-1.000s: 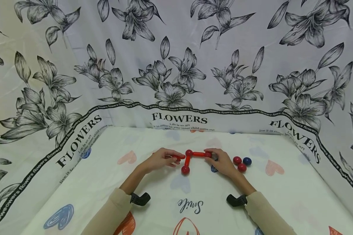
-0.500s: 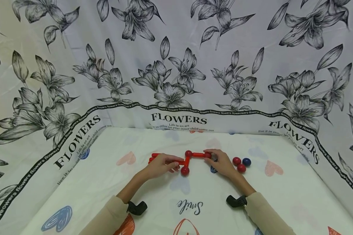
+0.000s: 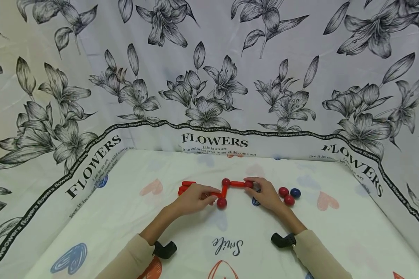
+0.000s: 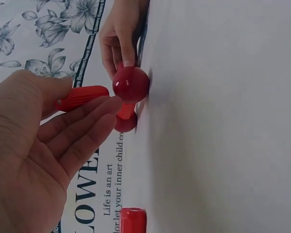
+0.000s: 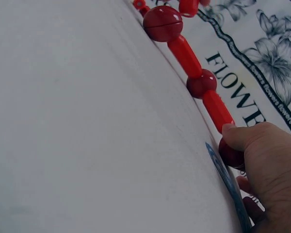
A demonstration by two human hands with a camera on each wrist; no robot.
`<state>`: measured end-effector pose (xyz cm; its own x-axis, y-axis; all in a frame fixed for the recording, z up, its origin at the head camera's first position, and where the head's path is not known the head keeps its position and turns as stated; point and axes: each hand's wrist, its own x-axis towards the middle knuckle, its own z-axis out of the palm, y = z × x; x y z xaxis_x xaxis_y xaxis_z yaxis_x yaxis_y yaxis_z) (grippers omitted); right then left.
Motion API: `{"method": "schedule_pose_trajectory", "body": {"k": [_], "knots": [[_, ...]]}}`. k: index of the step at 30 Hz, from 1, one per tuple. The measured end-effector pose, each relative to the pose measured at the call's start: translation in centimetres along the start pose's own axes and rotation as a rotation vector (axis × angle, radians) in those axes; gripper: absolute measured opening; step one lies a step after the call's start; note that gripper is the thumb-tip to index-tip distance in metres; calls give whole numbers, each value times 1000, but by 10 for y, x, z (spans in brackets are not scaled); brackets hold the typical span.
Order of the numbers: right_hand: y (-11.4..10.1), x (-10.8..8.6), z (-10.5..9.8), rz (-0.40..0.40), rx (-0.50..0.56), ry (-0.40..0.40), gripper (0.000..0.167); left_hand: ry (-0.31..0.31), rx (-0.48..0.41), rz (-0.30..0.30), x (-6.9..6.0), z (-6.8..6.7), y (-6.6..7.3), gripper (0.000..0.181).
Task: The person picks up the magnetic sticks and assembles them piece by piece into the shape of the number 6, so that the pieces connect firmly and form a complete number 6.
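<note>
Red rods and red balls form an L-shaped chain on the cloth: a near ball (image 3: 222, 203), a corner ball (image 3: 225, 181) and a right-end ball (image 3: 248, 184), linked by two rods. My left hand (image 3: 193, 199) pinches a loose red rod (image 4: 85, 97) between thumb and fingers. That rod's free end points toward the near ball; in the left wrist view it looks apart from it. My right hand (image 3: 265, 192) grips the right-end ball, with the thumb on top in the right wrist view.
Several loose red rods (image 3: 186, 183) lie just behind my left hand. Right of my right hand sit two red balls (image 3: 283, 192) and a blue ball (image 3: 295, 193). A heart-printed white cloth (image 3: 125, 217) covers the table, with a flower-printed curtain (image 3: 153, 137) behind.
My left hand has come nearer and slightly right from the loose rods, bringing one rod beside the near ball; the other rods now show behind it. My right hand keeps its hold.
</note>
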<state>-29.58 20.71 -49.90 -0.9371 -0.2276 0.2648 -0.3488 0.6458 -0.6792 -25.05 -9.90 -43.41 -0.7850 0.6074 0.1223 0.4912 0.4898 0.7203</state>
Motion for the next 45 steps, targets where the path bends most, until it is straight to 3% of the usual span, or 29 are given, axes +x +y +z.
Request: {"method": "schedule_pose_trajectory", "body": {"k": [4, 7, 11, 17, 27, 33, 41, 45], "knots": [[2, 1, 0, 19, -3, 0, 38, -11, 120, 48, -1, 2, 10, 31], [2, 1, 0, 18, -2, -7, 39, -12, 187, 26, -3, 5, 14, 32], [1, 0, 0, 10, 4, -15, 38, -27, 212, -5, -5, 9, 18, 31], [0, 0, -1, -22, 19, -10, 37, -57, 229, 76, -5, 15, 21, 27], [0, -1, 2, 0, 6, -6, 37, -150, 140, 80, -4, 33, 9, 36], [-1, -1, 2, 0, 8, -10, 37, -153, 110, 31, -5, 41, -1, 30], [2, 6, -2, -39, -9, 9, 39, -100, 99, 36, -2, 50, -11, 24], [6, 14, -5, -76, -16, 16, 39, -127, 86, 29, 4, 47, -11, 23]]}}
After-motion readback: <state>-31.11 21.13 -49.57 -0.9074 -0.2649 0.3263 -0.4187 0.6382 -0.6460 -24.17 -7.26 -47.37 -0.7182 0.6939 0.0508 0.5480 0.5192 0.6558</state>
